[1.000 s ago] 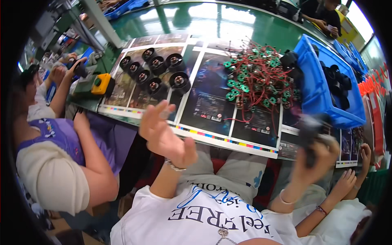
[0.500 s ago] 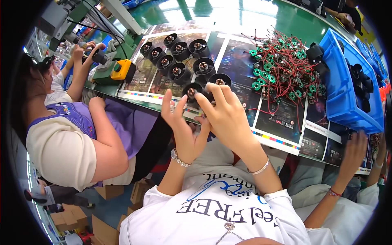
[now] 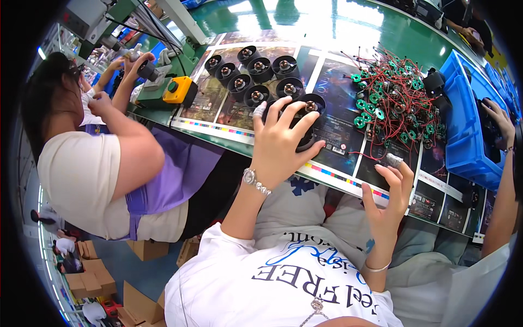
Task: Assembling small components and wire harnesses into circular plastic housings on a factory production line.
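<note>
My left hand (image 3: 280, 143) reaches palm down over the near end of a group of black cups (image 3: 261, 69). Its fingers are spread, and thumb and index finger straddle one black cup (image 3: 306, 140) half hidden beneath them. Beside it, another cup (image 3: 311, 103) has a coppery metal part inside. A whitish cover wraps one fingertip. My right hand (image 3: 389, 204) is lifted at the table's front edge, fingers apart and bent, holding nothing visible. A whitish cover is on one of its fingertips too, close to a loose red wire (image 3: 366, 156) trailing from a heap of green round boards (image 3: 389, 98).
A blue bin (image 3: 471, 155) with black parts stands at the right, where another person's hand (image 3: 498, 122) reaches in. At left, a co-worker (image 3: 98, 169) sits beside a machine with a yellow button box (image 3: 178, 90). Printed sheets (image 3: 218, 117) cover the green table (image 3: 348, 24).
My hands were close together at the near cups and have parted. The right one has moved right toward the wires, and the left one has spread over the cups. The view has shifted slightly.
</note>
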{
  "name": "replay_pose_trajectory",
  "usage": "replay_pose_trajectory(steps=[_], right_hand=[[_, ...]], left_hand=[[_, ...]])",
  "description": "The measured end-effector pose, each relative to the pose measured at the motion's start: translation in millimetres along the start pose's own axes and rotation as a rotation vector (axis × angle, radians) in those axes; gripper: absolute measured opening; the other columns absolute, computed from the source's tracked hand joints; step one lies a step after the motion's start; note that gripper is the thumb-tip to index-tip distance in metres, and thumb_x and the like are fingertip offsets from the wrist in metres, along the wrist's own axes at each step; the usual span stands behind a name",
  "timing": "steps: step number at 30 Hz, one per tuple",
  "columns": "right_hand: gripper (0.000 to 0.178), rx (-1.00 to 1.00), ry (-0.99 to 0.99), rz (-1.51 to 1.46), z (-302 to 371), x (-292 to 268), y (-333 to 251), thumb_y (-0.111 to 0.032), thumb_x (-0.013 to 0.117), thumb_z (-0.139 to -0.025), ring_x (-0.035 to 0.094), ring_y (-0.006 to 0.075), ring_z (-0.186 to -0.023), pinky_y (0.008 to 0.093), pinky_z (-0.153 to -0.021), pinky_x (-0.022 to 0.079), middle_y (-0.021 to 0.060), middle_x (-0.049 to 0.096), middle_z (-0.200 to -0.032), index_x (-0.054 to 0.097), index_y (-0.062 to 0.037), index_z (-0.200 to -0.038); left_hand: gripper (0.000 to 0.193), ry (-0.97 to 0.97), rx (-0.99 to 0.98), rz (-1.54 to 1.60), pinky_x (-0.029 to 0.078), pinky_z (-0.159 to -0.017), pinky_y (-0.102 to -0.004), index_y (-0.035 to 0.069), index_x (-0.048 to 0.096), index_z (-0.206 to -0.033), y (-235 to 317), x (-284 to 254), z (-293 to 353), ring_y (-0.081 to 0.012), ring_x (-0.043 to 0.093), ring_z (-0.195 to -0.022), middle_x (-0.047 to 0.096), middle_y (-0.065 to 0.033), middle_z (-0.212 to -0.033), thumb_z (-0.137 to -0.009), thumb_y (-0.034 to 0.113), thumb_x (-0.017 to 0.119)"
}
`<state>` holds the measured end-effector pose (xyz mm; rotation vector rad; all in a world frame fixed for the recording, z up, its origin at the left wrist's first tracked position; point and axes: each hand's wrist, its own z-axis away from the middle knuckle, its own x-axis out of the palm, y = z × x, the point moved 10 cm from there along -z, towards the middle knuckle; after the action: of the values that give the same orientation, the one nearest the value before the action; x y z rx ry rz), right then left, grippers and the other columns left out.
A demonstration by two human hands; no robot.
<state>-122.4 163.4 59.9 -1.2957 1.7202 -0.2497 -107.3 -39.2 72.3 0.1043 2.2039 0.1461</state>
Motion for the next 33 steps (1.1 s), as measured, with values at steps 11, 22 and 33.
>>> replay_pose_trajectory(steps=[11, 22, 33], right_hand=[[0.036, -0.058, 0.092, -0.008, 1.8, -14.5, 2.1, -0.008, 0.074, -0.074, 0.05, 0.0313, -0.117, 0.0382, -0.099, 0.041, 0.0136, 0.051, -0.128, 0.065, -0.0074, -0.109], [0.034, -0.089, 0.542, 0.871, 13.6, -188.5, 101.6, -0.028, 0.063, -0.094, 0.057, 0.032, -0.107, 0.0399, -0.096, 0.044, 0.014, 0.059, -0.122, 0.061, -0.0062, -0.12], [0.05, 0.288, 0.413, 1.221, 6.7, -193.1, 175.0, -0.05, 0.056, -0.094, 0.059, 0.0419, -0.105, 0.0493, -0.091, 0.048, 0.0166, 0.058, -0.124, 0.055, -0.0137, -0.129]], left_hand=[[0.031, 0.068, -0.108, 0.015, 0.036, -0.091, -0.0414, 0.014, 0.064, -0.097, -30.7, -6.0, 6.1, -0.0232, 0.05, -0.116, 0.06, 0.0005, -0.117, -0.073, 0.028, 0.077], [0.042, 0.24, -0.233, -0.181, 0.035, -0.093, -0.0512, 0.016, 0.057, -0.112, -65.4, -18.8, 12.0, -0.0275, 0.043, -0.127, 0.053, -0.0033, -0.127, -0.077, 0.034, 0.073], [0.025, 0.365, -0.28, -0.088, 0.021, -0.11, -0.061, 0.016, 0.058, -0.095, -72.9, -26.4, 22.5, -0.0274, 0.044, -0.127, 0.053, -0.0033, -0.125, -0.077, 0.021, 0.074]])
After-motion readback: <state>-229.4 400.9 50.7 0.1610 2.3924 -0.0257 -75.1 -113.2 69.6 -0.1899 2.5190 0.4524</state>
